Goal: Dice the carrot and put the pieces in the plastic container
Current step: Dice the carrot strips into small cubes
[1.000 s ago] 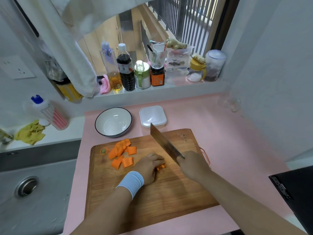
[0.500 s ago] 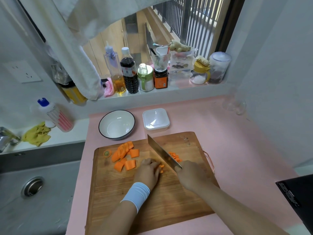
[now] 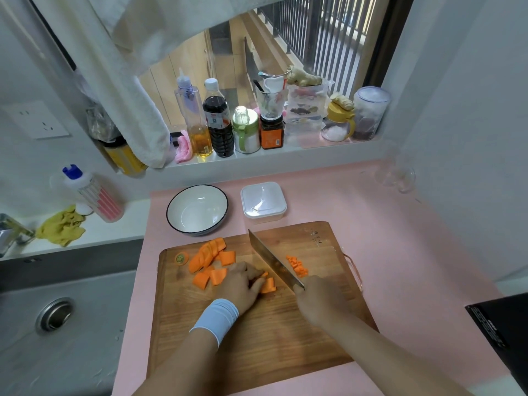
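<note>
My left hand (image 3: 241,284) curls its fingers onto orange carrot strips (image 3: 268,284) on the wooden cutting board (image 3: 257,338), half hiding them. My right hand (image 3: 320,300) is clenched round the steel cleaver (image 3: 274,261), whose handle is hidden. Small orange dice (image 3: 297,265) lie beside the blade, and the white square plastic container (image 3: 263,202) sits beyond the board.

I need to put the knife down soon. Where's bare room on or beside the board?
Bare: the near half of the cutting board, beside the forearms; the pink counter between the board's right edge and the black box. Crowded: the board's far left with carrot chunks, and diced pieces right of the knife.
</note>
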A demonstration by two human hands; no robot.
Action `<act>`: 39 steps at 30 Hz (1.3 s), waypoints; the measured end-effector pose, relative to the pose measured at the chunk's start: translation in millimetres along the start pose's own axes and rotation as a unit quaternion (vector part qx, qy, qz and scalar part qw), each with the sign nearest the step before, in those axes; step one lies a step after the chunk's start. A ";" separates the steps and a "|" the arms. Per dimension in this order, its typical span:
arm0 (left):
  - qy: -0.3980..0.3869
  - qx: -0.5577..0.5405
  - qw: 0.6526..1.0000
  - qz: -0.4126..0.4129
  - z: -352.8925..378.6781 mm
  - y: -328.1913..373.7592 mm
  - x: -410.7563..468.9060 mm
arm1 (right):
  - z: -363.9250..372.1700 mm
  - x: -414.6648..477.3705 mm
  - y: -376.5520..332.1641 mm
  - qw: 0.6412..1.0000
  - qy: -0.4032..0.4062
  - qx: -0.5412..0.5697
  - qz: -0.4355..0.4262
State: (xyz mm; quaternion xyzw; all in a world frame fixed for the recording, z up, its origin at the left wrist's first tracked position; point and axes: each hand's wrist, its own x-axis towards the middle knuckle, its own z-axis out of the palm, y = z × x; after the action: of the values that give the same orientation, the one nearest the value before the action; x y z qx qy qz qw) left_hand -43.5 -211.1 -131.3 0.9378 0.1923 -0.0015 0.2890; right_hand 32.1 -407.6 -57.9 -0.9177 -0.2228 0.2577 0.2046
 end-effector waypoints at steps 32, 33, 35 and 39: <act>0.060 -0.029 0.970 0.235 22.7 -15.9 -16.3 | 15.2 -11.7 0.2 1.000 0.001 0.018 0.004; 0.060 -0.026 0.969 0.240 24.6 -15.7 -15.8 | 15.2 -11.7 -0.3 1.000 -0.001 0.020 0.007; 0.072 -0.025 0.968 0.237 27.1 -16.5 -13.2 | 15.1 -12.7 -1.3 1.000 -0.005 0.021 0.008; 0.087 -0.022 0.967 0.238 28.8 -15.6 -13.8 | 14.5 -15.3 -2.5 1.000 -0.008 0.016 0.012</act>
State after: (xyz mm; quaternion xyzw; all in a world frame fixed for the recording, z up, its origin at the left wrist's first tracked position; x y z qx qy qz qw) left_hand -58.8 -219.8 -162.2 0.9465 -0.0114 0.1535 0.2836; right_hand 11.4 -409.7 -62.1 -0.9146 -0.2094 0.2711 0.2149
